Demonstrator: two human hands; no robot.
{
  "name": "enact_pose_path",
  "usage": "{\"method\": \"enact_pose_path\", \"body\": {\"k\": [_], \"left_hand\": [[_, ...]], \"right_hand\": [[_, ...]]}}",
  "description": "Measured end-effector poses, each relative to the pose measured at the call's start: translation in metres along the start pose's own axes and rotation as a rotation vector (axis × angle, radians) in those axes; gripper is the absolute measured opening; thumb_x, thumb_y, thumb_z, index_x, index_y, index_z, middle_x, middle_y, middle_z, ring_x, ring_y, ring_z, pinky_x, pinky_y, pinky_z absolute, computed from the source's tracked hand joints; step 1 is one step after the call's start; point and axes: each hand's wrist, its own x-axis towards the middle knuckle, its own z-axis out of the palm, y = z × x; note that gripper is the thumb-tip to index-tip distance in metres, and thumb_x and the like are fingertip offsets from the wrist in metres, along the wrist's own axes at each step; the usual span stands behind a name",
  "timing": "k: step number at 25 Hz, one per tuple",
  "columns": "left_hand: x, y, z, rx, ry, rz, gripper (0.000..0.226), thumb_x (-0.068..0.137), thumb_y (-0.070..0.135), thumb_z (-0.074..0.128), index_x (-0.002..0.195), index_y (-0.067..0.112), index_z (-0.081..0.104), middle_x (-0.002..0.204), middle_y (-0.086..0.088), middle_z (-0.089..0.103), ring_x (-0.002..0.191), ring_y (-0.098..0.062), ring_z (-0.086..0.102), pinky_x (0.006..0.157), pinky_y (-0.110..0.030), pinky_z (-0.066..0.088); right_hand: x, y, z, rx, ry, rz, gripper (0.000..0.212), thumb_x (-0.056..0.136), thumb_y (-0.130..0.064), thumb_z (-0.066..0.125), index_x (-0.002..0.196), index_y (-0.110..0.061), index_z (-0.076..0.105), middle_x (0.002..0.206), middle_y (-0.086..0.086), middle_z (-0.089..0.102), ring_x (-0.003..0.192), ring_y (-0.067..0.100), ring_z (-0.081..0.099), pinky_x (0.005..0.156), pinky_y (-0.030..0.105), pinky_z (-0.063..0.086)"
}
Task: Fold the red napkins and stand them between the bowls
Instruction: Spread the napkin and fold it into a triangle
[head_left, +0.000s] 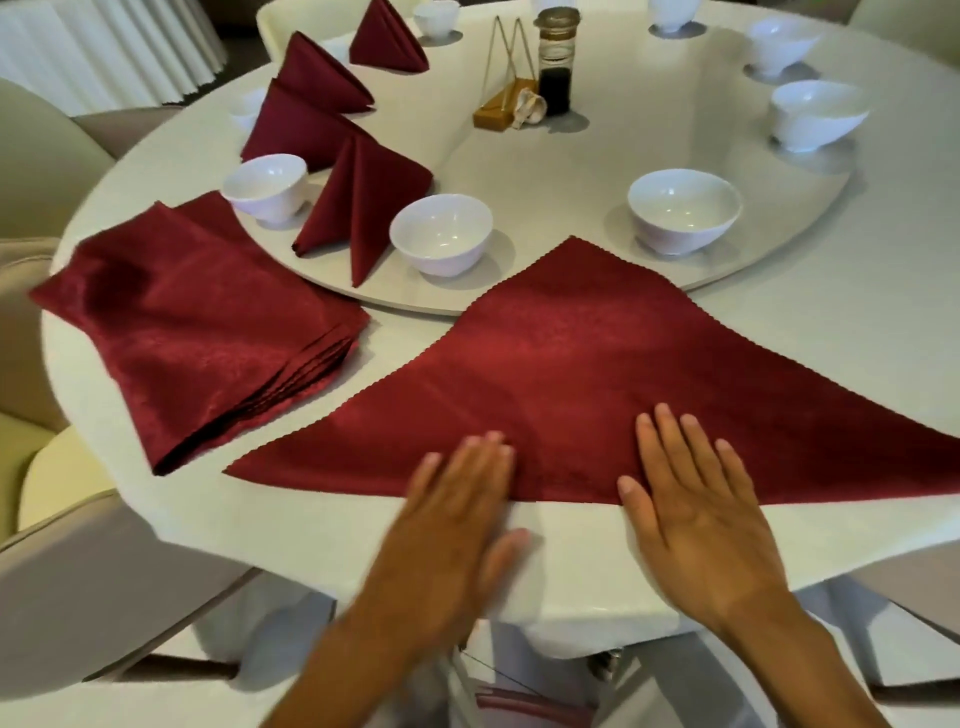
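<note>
Both hands, left hand (457, 499) and right hand (691, 499), are pressing flat, gripping nothing. They are lying on the napkin (597, 374) triangle's near folded edge, its point facing away.

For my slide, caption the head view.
Both hands, left hand and right hand, press flat a triangular red napkin beside the stack of napkins.

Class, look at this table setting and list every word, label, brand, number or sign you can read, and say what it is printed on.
None can be read.
The dark sauce bottle at the middle of the table: a pale band shows on it, too blurred to tell whether it carries any print.
The folded napkin, the napkin stack and the white bowls show no writing.
</note>
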Motion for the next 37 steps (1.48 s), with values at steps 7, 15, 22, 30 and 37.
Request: {"method": "enact_pose_path", "body": {"k": [7,15,22,30,37], "left_hand": [[0.004,-0.027,0.009,-0.007,-0.043,0.003,0.063,0.101,0.062,0.01,0.156,0.03,0.013,0.164,0.012,0.004,0.151,-0.007,0.002,0.12,-0.034,0.002],[-0.067,-0.152,-0.055,-0.158,0.099,-0.333,0.063,0.092,0.05,0.042,0.15,0.025,0.039,0.156,0.007,0.033,0.144,-0.012,0.03,0.116,-0.037,0.025],[-0.031,-0.163,-0.071,-0.536,0.322,-0.343,0.029,0.084,0.004,0.073,0.098,0.03,0.076,0.108,0.012,0.073,0.108,-0.007,0.064,0.097,-0.015,0.046],[0.06,-0.11,-0.142,-1.174,0.553,-0.322,0.026,0.081,-0.014,0.061,0.081,0.01,0.071,0.078,0.002,0.075,0.075,-0.013,0.071,0.072,-0.021,0.055],[0.205,-0.055,-0.136,-0.821,0.349,-0.148,0.008,0.085,0.011,0.071,0.086,0.019,0.072,0.077,0.006,0.072,0.072,-0.008,0.068,0.072,-0.029,0.055]], "right_hand": [[0.0,0.004,0.004,0.003,0.015,-0.021,0.064,0.103,-0.046,0.014,0.148,-0.007,0.039,0.154,0.009,0.037,0.143,0.026,0.032,0.113,0.042,0.015],[-0.001,0.005,0.0,0.072,-0.056,-0.034,0.07,0.098,-0.054,0.001,0.154,-0.016,0.017,0.162,0.0,0.013,0.149,0.017,0.008,0.118,0.03,-0.008],[-0.006,-0.003,-0.015,0.266,0.079,-0.141,0.068,0.097,-0.052,0.025,0.148,-0.01,0.041,0.155,0.01,0.036,0.146,0.025,0.026,0.117,0.041,0.015],[0.0,-0.069,-0.015,0.194,0.253,-0.166,0.034,0.081,-0.038,0.048,0.096,-0.019,0.072,0.093,0.0,0.062,0.08,0.027,0.054,0.07,0.039,0.033],[-0.007,-0.059,-0.034,0.8,0.088,0.233,0.039,0.087,-0.021,0.066,0.116,-0.044,0.054,0.081,-0.022,0.063,0.071,0.002,0.058,0.068,0.025,0.047]]}}
